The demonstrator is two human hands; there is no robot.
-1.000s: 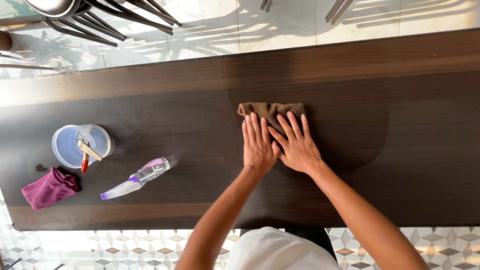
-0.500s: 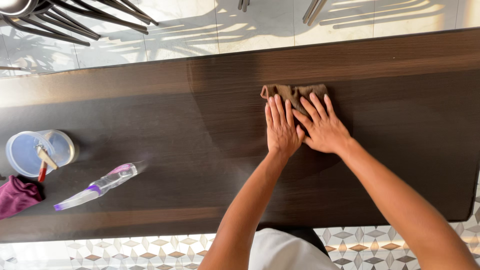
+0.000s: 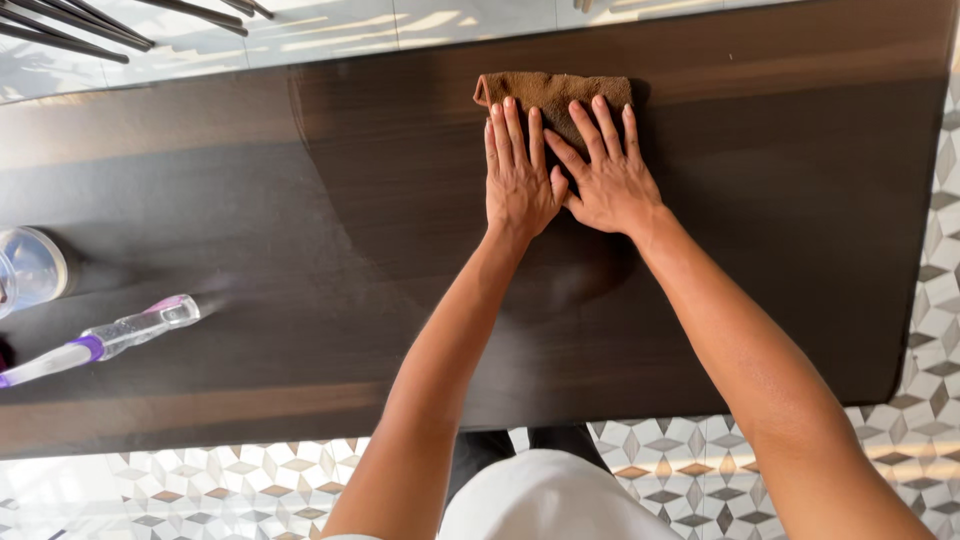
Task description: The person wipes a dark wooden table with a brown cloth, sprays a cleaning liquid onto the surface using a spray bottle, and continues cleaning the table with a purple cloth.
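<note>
Brown cloth (image 3: pixel 553 92) now farther across the dark table (image 3: pixel 300 200), left hand (image 3: pixel 518 180) and right hand (image 3: pixel 607 175) flat upon it, fingers spread, unclenched.

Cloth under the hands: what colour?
Brown; the cloth shows best in the head view, under both hands.

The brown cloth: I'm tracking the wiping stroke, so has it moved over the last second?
Yes. The brown cloth slid away from the person, toward the table's far edge.

Bare forearms, no sleeves — a white garment (image 3: pixel 545 500) at the torso.
</note>
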